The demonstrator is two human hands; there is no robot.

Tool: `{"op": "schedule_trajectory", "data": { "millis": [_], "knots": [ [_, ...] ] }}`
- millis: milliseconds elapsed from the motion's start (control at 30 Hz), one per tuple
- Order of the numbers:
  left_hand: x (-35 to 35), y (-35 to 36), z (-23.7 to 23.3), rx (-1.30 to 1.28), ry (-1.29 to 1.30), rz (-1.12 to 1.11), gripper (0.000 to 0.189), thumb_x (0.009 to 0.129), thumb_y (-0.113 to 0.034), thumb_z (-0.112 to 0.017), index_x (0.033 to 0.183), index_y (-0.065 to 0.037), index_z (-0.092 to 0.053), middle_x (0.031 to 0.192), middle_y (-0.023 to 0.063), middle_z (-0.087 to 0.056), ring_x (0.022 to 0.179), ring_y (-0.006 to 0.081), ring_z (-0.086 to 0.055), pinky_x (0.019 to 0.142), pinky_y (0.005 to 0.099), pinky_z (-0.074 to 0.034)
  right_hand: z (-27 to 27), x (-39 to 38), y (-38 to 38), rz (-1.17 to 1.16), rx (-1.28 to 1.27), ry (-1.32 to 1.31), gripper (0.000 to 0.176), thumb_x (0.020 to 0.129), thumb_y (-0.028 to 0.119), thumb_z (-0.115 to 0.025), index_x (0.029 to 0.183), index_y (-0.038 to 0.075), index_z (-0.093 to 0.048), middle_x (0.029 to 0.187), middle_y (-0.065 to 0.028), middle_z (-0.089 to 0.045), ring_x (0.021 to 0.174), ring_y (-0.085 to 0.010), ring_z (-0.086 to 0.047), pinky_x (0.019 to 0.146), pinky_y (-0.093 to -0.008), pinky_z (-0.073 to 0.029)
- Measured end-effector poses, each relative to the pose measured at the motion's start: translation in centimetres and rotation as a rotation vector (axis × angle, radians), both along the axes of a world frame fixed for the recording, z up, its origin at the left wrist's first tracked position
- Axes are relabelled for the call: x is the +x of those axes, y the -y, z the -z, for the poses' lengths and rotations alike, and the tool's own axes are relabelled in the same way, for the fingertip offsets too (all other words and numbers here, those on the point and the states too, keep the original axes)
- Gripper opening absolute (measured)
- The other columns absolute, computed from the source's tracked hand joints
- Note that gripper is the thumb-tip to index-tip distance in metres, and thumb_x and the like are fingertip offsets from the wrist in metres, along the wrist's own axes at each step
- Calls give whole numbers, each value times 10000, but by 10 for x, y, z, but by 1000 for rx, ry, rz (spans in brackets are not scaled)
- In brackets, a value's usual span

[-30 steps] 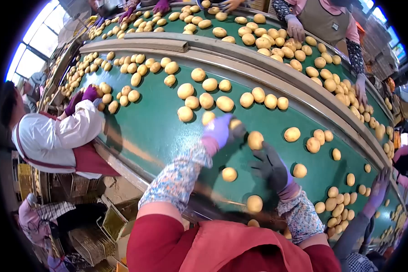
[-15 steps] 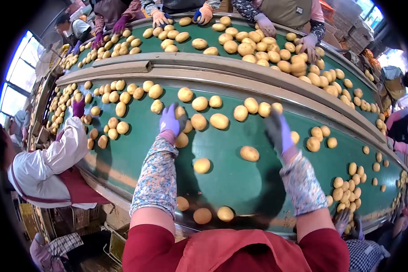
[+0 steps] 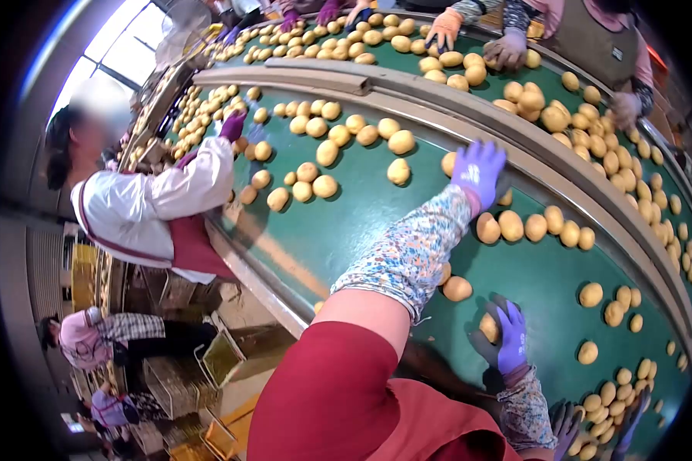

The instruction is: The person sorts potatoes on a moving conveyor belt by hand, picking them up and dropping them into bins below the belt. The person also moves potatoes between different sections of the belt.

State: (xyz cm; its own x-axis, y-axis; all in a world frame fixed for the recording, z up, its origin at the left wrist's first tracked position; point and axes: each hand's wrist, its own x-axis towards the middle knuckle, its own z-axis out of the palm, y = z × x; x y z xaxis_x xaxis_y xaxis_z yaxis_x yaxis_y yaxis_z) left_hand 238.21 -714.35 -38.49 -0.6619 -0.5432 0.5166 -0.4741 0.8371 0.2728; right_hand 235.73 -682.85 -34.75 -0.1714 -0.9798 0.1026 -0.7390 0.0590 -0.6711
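Observation:
My left hand (image 3: 480, 175), in a purple and grey glove, reaches far over the green conveyor belt (image 3: 346, 227). Its fingers are outstretched, palm down. One potato (image 3: 449, 164) shows beside its wrist side, and part of another peeks out at its right; whatever lies under the palm is hidden. Closer to my body, my right hand (image 3: 513, 338) curls around a potato (image 3: 489, 327) low over the belt. A loose potato (image 3: 457, 288) lies just above it, and a row of potatoes (image 3: 535, 227) runs to the right of my left hand.
A divider rail (image 3: 446, 115) separates this belt from a second one crowded with potatoes (image 3: 603, 146). Co-workers' gloved hands (image 3: 444, 29) work along the far side. A person in a white sleeve (image 3: 192, 177) stands at my left; crates (image 3: 181, 380) sit on the floor behind.
The view has swung left. My left hand has moved forward and right across the belt, while my right hand has drawn back toward my body and closed on a potato.

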Motion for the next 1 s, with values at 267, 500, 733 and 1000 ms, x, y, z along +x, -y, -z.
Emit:
{"op": "schedule_trajectory", "data": {
  "millis": [267,500,733,1000],
  "knots": [
    [131,-113,-26,579,129,874,392,854,-319,-690,1179,-111,-620,1172,119,-594,1123,321,-588,906,461,-484,-7,-56,94,595,-100,226,366,958,162,-686,1262,-29,-620,1284,-192,-636,1185,-321,-605,1031,-413,-465],
    [210,-20,-57,537,4,327,446,842,-224,-695,1239,-49,-590,1088,195,-625,986,395,-619,839,484,-506,29,2,147,-55,48,-484,497,710,300,-808,1152,132,-654,1204,-162,-583,1163,-419,-548,875,-504,-451],
    [265,146,28,376,263,-705,556,816,-403,-732,1250,-95,-574,1160,142,-647,1091,316,-621,910,470,-462,-21,126,103,-571,435,392,463,884,83,-624,1345,58,-593,1230,-136,-644,1154,-302,-607,992,-414,-474],
    [237,69,-40,764,104,205,425,860,-391,-716,1108,-51,-655,1034,206,-705,951,415,-675,805,490,-526,-42,143,185,329,177,1051,461,954,105,-652,1395,41,-535,1090,-72,-654,985,-200,-618,841,-315,-527]
  ]
}}
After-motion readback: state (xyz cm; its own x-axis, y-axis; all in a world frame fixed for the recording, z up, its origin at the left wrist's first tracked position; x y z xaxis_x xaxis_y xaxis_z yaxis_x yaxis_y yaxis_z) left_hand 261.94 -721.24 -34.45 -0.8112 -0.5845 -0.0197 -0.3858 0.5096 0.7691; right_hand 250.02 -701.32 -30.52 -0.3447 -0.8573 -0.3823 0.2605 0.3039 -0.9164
